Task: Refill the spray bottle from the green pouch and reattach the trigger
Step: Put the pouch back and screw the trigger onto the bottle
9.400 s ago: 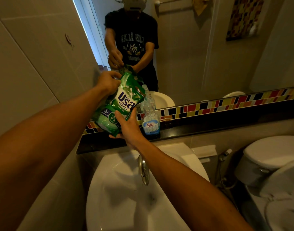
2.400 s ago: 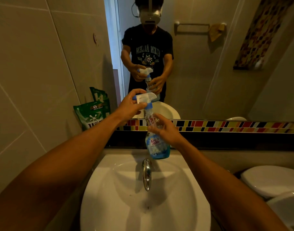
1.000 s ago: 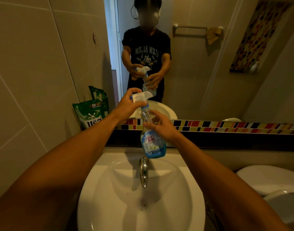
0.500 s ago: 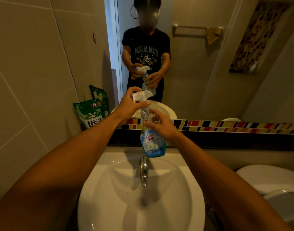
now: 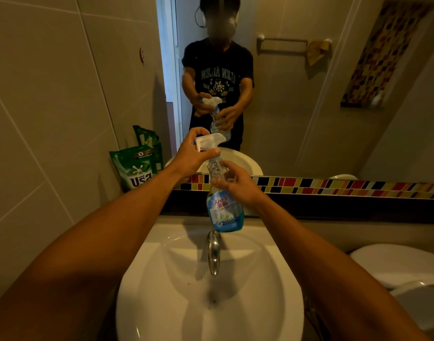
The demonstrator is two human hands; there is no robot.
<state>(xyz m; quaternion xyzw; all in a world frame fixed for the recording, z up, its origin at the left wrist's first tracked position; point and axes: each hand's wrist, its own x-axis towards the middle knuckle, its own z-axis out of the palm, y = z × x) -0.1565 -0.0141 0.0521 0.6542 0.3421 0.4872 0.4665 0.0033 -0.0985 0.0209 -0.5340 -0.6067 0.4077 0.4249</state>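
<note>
I hold a clear spray bottle (image 5: 223,212) with a blue label and blue liquid upright above the sink. My right hand (image 5: 238,185) grips its narrow waist. My left hand (image 5: 191,156) is closed around the white trigger head (image 5: 211,140), which sits on top of the bottle's neck. The green pouch (image 5: 137,168) leans upright against the tiled wall on the dark ledge at the left, apart from both hands.
A white sink (image 5: 211,291) with a chrome tap (image 5: 213,249) lies directly below the bottle. A mirror (image 5: 309,94) above a coloured mosaic strip (image 5: 334,188) reflects me. A white toilet (image 5: 398,264) stands at the right.
The pouch went from my hands to the ledge at the left. Both hands took up the bottle and trigger head. In the last second the bottle has barely shifted.
</note>
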